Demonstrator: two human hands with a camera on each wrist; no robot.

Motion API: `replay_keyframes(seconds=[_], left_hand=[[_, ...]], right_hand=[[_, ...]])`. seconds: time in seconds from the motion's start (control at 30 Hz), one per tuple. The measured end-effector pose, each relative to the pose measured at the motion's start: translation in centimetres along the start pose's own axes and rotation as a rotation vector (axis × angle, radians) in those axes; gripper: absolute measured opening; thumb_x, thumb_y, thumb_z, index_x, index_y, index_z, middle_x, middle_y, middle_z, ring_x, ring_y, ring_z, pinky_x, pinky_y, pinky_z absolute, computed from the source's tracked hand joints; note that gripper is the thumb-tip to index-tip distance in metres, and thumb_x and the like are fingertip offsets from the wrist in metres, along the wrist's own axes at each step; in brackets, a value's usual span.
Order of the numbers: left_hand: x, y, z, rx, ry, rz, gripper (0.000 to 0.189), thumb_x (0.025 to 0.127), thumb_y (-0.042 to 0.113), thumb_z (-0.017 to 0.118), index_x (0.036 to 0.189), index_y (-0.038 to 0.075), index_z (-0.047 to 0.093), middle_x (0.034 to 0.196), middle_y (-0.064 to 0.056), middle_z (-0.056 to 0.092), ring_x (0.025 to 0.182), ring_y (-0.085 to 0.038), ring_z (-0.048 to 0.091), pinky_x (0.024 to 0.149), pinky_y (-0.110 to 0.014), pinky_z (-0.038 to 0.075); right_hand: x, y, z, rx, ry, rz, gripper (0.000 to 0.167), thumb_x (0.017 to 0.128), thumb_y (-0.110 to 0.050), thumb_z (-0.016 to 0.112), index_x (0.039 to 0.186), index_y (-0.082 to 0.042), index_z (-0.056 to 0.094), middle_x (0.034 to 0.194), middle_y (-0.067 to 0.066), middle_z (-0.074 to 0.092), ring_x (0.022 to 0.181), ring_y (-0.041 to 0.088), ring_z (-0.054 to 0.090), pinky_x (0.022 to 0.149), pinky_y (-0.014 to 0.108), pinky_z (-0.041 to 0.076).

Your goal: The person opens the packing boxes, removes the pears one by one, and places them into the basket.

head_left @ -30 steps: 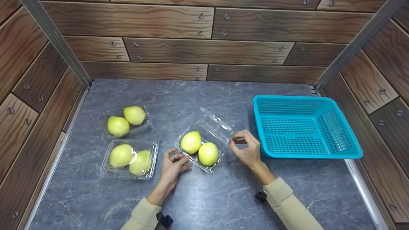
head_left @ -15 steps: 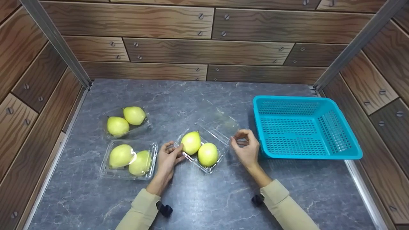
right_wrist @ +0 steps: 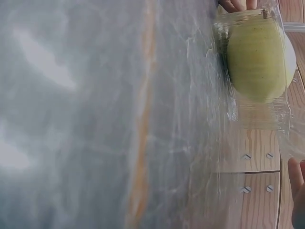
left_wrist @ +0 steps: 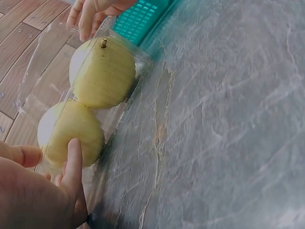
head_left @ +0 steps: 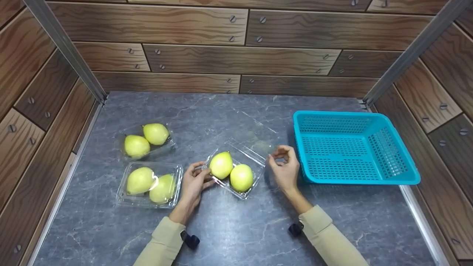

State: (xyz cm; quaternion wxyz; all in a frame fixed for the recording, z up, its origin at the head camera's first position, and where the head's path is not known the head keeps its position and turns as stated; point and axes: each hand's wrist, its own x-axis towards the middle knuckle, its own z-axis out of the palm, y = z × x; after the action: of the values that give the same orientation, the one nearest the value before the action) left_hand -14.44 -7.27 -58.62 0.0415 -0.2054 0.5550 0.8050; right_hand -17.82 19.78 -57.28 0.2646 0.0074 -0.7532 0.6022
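Note:
In the head view, a clear plastic clamshell container [head_left: 237, 193] with its lid raised stands mid-table. Two yellow-green pears, one on the left [head_left: 221, 165] and one on the right [head_left: 241, 177], lie inside it. My left hand [head_left: 194, 181] grips the container's left corner; in the left wrist view its index finger [left_wrist: 74, 160] lies along the side and the thumb is by the rim. My right hand [head_left: 286, 168] pinches the right edge of the see-through lid [head_left: 255, 129], thumb against curled fingers. In the right wrist view only its fingertips [right_wrist: 295, 176] show, beside the lid.
A blue perforated basket [head_left: 340, 182] stands to the right of my right hand. At the left, a clear container [head_left: 123, 201] holds two pears under its lid; behind it, another container [head_left: 162, 149] holds two pears. Wood-patterned walls [head_left: 236, 59] enclose the table.
My left hand has moved up onto the container's left corner. The lid has swung with my right hand, which shifted slightly right and away from me. The container has stayed in place.

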Motion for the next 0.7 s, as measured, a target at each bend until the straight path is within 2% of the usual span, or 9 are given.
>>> replay_keyframes(seconds=[0.23,0.37,0.53,0.7], left_hand=[[-0.2,-0.1,-0.1,-0.008,0.005,0.004,0.043,0.094,-0.006,0.065,0.135,-0.007,0.053,0.096,-0.006,0.06,0.075,-0.015,0.067,0.071,-0.031,0.07],[-0.5,-0.1,-0.1,-0.02,-0.007,0.008,0.044,0.092,-0.008,0.065,0.134,-0.008,0.053,0.094,-0.006,0.059,0.075,-0.015,0.068,0.072,-0.031,0.07],[-1.0,-0.1,-0.2,-0.022,-0.02,0.012,0.046,0.09,-0.01,0.065,0.134,-0.009,0.053,0.092,-0.006,0.056,0.074,-0.016,0.068,0.073,-0.032,0.07],[-1.6,-0.1,-0.1,-0.008,-0.021,-0.006,0.049,0.088,-0.011,0.067,0.135,-0.009,0.053,0.094,-0.007,0.056,0.076,-0.016,0.069,0.077,-0.033,0.07]], right_hand=[[0.5,-1.5,0.4,0.003,-0.006,0.014,0.042,0.082,0.021,0.072,0.121,0.018,0.056,0.098,0.036,0.064,0.08,0.021,0.065,0.06,0.009,0.055],[0.7,-2.2,0.5,0.0,-0.021,0.03,0.048,0.082,0.02,0.072,0.127,0.015,0.057,0.102,0.034,0.064,0.08,0.021,0.066,0.061,0.009,0.055],[1.0,-1.2,0.8,-0.024,-0.018,0.067,0.052,0.082,0.02,0.071,0.131,0.01,0.058,0.105,0.032,0.065,0.081,0.015,0.065,0.061,0.007,0.054],[1.5,0.2,1.1,-0.057,-0.017,0.066,0.052,0.083,0.018,0.071,0.134,0.009,0.06,0.107,0.032,0.067,0.083,0.027,0.068,0.066,0.007,0.054]])
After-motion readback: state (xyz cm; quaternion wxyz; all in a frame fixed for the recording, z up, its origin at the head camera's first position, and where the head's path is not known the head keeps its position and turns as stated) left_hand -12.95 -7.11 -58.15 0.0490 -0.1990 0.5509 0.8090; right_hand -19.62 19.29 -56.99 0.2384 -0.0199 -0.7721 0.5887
